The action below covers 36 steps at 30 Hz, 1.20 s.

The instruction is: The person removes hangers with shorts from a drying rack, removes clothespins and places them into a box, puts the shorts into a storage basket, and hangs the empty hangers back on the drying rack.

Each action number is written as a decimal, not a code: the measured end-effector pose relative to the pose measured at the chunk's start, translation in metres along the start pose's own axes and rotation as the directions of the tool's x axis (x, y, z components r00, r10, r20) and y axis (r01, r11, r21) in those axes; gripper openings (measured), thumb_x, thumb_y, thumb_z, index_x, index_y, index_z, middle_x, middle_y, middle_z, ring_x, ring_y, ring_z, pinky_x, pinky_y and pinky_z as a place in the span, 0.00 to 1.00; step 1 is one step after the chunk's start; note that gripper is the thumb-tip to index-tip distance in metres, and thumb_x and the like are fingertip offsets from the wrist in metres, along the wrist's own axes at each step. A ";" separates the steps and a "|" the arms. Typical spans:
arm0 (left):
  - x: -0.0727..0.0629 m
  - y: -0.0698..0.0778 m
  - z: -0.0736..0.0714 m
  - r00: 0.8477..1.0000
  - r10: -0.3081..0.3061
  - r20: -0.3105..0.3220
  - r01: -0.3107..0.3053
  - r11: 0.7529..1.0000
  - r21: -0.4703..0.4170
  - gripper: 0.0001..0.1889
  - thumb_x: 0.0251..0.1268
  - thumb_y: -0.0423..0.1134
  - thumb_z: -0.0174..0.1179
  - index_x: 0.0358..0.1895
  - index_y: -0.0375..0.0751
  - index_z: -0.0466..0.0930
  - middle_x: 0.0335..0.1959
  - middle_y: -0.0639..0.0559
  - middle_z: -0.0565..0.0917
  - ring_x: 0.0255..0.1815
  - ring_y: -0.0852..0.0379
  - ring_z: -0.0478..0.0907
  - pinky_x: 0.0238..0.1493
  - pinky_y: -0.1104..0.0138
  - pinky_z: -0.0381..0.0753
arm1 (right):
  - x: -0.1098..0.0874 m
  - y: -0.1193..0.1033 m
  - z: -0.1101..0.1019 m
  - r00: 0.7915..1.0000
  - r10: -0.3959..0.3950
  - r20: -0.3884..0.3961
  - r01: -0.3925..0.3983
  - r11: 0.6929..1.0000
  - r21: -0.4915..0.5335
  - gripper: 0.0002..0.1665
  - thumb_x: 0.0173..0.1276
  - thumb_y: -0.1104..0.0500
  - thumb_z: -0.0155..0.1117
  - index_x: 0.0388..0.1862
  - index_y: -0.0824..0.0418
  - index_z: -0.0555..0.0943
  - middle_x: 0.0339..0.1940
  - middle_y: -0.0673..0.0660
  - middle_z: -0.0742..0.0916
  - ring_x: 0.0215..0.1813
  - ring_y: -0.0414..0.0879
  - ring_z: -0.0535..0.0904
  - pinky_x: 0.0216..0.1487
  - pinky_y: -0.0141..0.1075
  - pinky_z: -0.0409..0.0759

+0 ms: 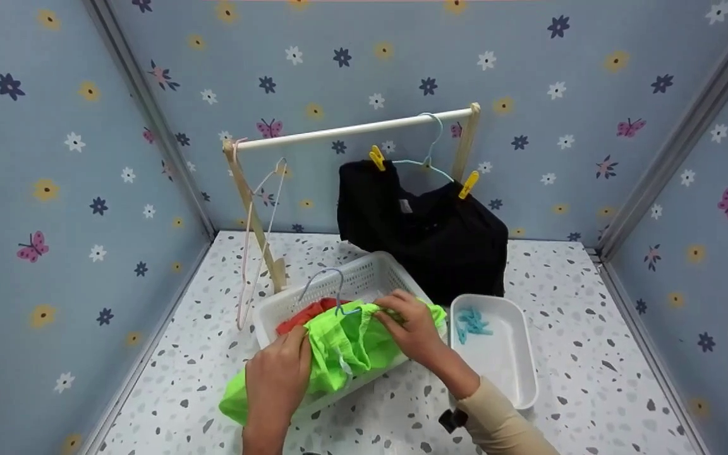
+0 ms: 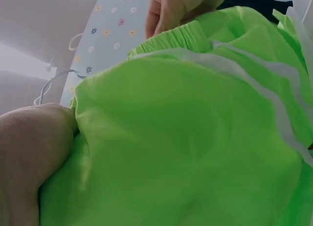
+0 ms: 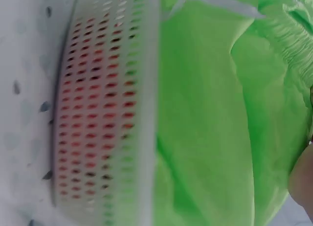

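Bright green drawstring pants with a gathered elastic waistband lie bunched over the front of a white perforated basket; their leg length is hidden. A blue hanger sticks up from the waistband, its hook upward and its lower part mostly covered by cloth. My left hand grips the waistband's left side, thumb toward the hanger. With fingers bent, my right hand pinches the waistband to the right of the hook. White drawstring hangs across the green cloth in the left wrist view.
Red cloth lies in the basket. Behind stands a rack with a white rail. A black garment hangs there, held by yellow clothespins; pink hangers hang at left. A white tray holds blue clothespins.
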State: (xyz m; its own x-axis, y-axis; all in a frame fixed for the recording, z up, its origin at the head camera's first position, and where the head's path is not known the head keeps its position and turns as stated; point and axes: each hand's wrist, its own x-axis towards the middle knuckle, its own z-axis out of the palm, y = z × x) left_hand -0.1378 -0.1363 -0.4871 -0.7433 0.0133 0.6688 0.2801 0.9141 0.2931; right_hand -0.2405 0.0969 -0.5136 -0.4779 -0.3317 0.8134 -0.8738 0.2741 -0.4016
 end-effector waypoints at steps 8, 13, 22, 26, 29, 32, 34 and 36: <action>-0.002 -0.007 -0.001 0.998 0.025 -0.065 -0.025 1.000 -0.010 0.05 0.62 0.37 0.58 0.29 0.43 0.79 0.12 0.57 0.69 0.10 0.62 0.58 0.10 0.68 0.57 | 0.012 -0.012 0.002 0.991 -0.082 0.107 0.087 0.996 -0.036 0.13 0.65 0.62 0.68 0.48 0.56 0.84 0.34 0.49 0.82 0.29 0.38 0.73 0.30 0.29 0.73; -0.001 -0.012 -0.001 0.991 0.037 -0.131 -0.038 0.999 -0.008 0.05 0.59 0.38 0.59 0.31 0.42 0.82 0.12 0.55 0.71 0.09 0.63 0.56 0.09 0.69 0.56 | 0.013 -0.009 -0.003 0.992 -0.055 0.111 0.061 0.997 -0.052 0.12 0.65 0.61 0.68 0.48 0.54 0.85 0.35 0.48 0.82 0.29 0.37 0.72 0.31 0.29 0.72; -0.002 -0.022 -0.005 0.971 0.013 -0.237 -0.017 1.000 -0.014 0.06 0.57 0.36 0.61 0.34 0.40 0.85 0.16 0.50 0.80 0.07 0.57 0.64 0.08 0.63 0.61 | 0.012 0.005 -0.012 0.999 0.031 -0.026 -0.032 0.997 -0.069 0.12 0.63 0.66 0.69 0.46 0.56 0.86 0.39 0.51 0.86 0.39 0.46 0.81 0.41 0.40 0.77; -0.003 -0.027 -0.007 0.964 0.000 -0.265 -0.005 1.000 -0.021 0.07 0.56 0.36 0.61 0.35 0.40 0.86 0.17 0.49 0.81 0.08 0.53 0.69 0.08 0.60 0.64 | 0.010 0.013 -0.022 0.992 0.090 -0.083 -0.095 0.994 -0.054 0.11 0.63 0.67 0.68 0.44 0.59 0.86 0.38 0.53 0.86 0.39 0.46 0.81 0.41 0.39 0.77; -0.003 -0.028 -0.008 0.964 -0.007 -0.265 0.000 1.000 -0.025 0.07 0.57 0.36 0.62 0.36 0.39 0.86 0.18 0.47 0.82 0.08 0.53 0.69 0.08 0.60 0.65 | 0.008 0.019 -0.028 0.987 0.127 -0.097 -0.130 0.991 -0.030 0.10 0.64 0.68 0.66 0.44 0.61 0.85 0.37 0.53 0.85 0.40 0.46 0.81 0.41 0.36 0.78; -0.003 -0.028 -0.009 0.963 -0.009 -0.268 0.001 1.000 -0.029 0.07 0.58 0.37 0.62 0.35 0.39 0.85 0.17 0.48 0.81 0.08 0.54 0.68 0.08 0.62 0.64 | 0.005 0.025 -0.033 0.982 0.143 -0.120 -0.147 0.989 -0.032 0.09 0.65 0.69 0.66 0.43 0.62 0.85 0.37 0.54 0.85 0.39 0.46 0.81 0.40 0.35 0.78; -0.002 -0.028 -0.010 0.961 -0.010 -0.278 0.001 1.000 -0.031 0.06 0.58 0.38 0.62 0.35 0.40 0.85 0.16 0.49 0.80 0.07 0.54 0.67 0.08 0.62 0.63 | 0.003 0.028 -0.036 0.978 0.159 -0.136 -0.165 0.986 -0.037 0.08 0.65 0.68 0.65 0.42 0.62 0.85 0.36 0.53 0.85 0.36 0.45 0.80 0.37 0.35 0.77; -0.002 -0.028 -0.010 0.956 -0.009 -0.294 0.000 0.999 -0.032 0.06 0.58 0.38 0.62 0.34 0.40 0.85 0.16 0.49 0.80 0.07 0.54 0.67 0.08 0.62 0.62 | 0.001 0.031 -0.039 0.971 0.179 -0.156 -0.189 0.981 -0.052 0.07 0.65 0.68 0.66 0.41 0.62 0.85 0.35 0.52 0.85 0.33 0.44 0.79 0.34 0.36 0.76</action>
State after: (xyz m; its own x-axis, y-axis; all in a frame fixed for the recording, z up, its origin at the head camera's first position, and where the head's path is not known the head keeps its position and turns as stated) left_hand -0.1378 -0.1661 -0.4896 -0.5343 -0.1150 0.8375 0.2995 0.9007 0.3147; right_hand -0.2644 0.1400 -0.5083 -0.6064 -0.1323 0.7841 -0.7621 0.3780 -0.5256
